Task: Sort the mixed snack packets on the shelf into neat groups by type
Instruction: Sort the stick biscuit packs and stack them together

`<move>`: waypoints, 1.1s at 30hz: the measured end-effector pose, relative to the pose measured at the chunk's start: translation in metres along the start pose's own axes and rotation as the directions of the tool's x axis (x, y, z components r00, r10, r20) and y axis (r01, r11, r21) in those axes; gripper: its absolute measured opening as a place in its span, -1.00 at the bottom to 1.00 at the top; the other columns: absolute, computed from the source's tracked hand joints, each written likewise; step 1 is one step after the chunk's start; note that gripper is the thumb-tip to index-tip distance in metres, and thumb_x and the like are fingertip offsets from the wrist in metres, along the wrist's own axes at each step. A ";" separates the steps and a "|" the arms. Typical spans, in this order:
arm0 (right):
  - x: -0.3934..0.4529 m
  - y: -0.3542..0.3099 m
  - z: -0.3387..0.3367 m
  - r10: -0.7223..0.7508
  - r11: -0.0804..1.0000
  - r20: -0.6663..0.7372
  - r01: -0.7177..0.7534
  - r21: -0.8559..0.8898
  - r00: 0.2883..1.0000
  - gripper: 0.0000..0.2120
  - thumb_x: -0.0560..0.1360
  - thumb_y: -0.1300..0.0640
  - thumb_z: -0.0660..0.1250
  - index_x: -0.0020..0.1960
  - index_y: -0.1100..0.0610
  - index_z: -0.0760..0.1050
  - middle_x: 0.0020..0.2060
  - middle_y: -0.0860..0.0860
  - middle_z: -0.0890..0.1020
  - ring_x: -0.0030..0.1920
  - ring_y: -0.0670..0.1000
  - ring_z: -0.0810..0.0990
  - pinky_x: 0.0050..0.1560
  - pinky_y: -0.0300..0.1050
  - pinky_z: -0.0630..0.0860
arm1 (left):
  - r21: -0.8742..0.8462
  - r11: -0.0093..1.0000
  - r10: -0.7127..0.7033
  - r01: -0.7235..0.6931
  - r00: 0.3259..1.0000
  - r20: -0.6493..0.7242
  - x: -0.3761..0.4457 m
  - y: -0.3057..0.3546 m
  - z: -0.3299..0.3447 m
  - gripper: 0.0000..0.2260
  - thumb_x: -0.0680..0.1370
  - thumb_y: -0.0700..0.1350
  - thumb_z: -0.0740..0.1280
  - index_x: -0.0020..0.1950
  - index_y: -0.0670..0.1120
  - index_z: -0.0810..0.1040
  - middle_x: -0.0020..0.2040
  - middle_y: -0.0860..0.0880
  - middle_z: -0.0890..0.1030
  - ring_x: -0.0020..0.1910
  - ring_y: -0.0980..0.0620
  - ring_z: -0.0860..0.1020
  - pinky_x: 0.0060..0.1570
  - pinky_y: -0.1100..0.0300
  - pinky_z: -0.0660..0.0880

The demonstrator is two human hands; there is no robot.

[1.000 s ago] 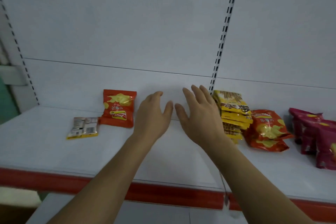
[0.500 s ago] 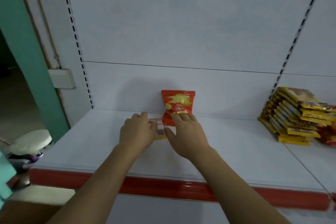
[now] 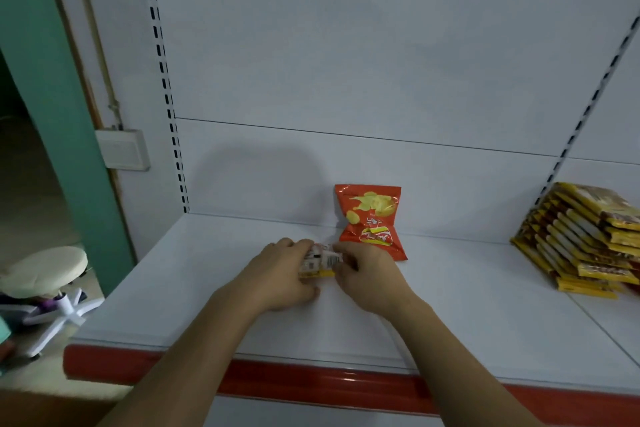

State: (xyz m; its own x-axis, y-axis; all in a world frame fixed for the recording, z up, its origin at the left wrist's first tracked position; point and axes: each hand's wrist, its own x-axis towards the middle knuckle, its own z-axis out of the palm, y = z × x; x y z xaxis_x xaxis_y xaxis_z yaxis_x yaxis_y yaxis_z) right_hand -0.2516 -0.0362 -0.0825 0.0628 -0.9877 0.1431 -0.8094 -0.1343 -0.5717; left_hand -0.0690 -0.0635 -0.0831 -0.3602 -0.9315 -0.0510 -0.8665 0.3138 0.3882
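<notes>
Head view, white shelf [image 3: 467, 322] with red front edge. Both hands are on one small yellow-edged packet [image 3: 318, 262] lying flat near the middle of the shelf, just left of and in front of the orange chip bag. Left hand [image 3: 280, 274] covers the packet's left end, fingers curled over its top edge, thumb at the near side; right hand [image 3: 369, 276] grips the right end, fingers bent round it. The packet shows a white label face with a barcode between the two hands. Orange chip bag [image 3: 372, 222] stands leaning against the back panel, its lower corner just beside the right hand; contact cannot be told. Stack of yellow packets [image 3: 585, 243] sits fanned at the far right, well apart from the hands. Beyond the shelf's left end: a stool [image 3: 41, 272] on the floor and a wall switch plate [image 3: 123, 149].
</notes>
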 end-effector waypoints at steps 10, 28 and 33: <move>0.007 0.010 -0.054 0.277 0.755 -0.209 -0.078 0.651 0.938 -0.77 0.65 0.12 0.24 0.22 0.04 0.61 -0.06 0.00 0.70 -0.05 0.00 0.66 0.04 0.01 0.62 | -0.621 0.747 -0.038 -0.237 0.917 -0.396 0.019 0.034 -0.011 -0.88 0.62 0.06 0.39 -0.01 0.03 0.62 -0.26 0.15 0.68 -0.31 0.20 0.62 -0.32 0.27 0.49; -0.012 0.052 -0.063 0.290 0.862 -0.346 -0.086 0.499 0.892 -0.62 0.49 0.04 0.49 0.25 -0.05 0.47 0.03 -0.15 0.65 -0.01 -0.09 0.65 -0.08 -0.18 0.61 | -0.877 0.439 -0.164 -0.196 0.942 -0.293 0.034 0.078 0.012 -0.75 0.65 0.18 0.26 0.09 0.03 0.58 -0.07 0.04 0.72 -0.16 0.14 0.71 -0.13 0.17 0.61; -0.068 0.065 -0.074 0.283 0.779 -0.347 -0.003 0.627 0.894 -0.74 0.60 0.07 0.34 0.27 -0.10 0.45 0.08 -0.10 0.67 0.03 -0.08 0.69 0.05 -0.04 0.66 | -0.920 0.317 -0.013 -0.232 0.969 -0.248 0.027 0.139 0.034 -0.76 0.64 0.21 0.24 0.20 0.14 0.55 0.04 0.08 0.73 -0.02 0.09 0.73 0.00 0.06 0.67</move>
State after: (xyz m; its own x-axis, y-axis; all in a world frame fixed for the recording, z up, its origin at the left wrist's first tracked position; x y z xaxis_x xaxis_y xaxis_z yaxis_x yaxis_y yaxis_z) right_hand -0.3523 0.0285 -0.0695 -0.3756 -0.8935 0.2461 -0.2641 -0.1514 -0.9525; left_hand -0.2107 -0.0391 -0.0617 -0.2522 -0.9518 0.1743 0.1263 0.1462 0.9812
